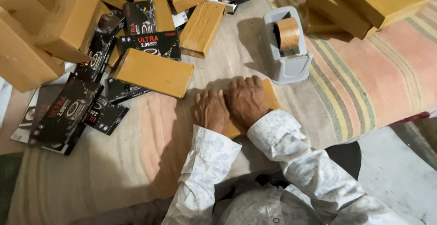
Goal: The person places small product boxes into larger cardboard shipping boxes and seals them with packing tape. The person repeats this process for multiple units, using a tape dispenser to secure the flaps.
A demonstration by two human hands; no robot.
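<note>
while striped blanket (pixel 355 84) covers work surface, left hand (pixel 210 111) and right hand (pixel 247 100) press flat, fingers together, on brown-wrapped box (pixel 271 98) near front edge; grey tape dispenser (pixel 286 47) just beyond; wrapped boxes (pixel 154 72) and black cartons (pixel 68 111) crowd left, bare blanket right.

Under your hands (pixel 230 104) runs a striped cloth-covered bed (pixel 364 88). A flat brown-wrapped package (pixel 271 98) lies beneath your palms. Just beyond your right hand stands a grey tape dispenser (pixel 286 47). Further right, past the dispenser, brown parcels (pixel 359 4) are stacked. Up and left of your left hand, a brown parcel (pixel 154 72) lies among scattered black boxes (pixel 68 111).
</note>
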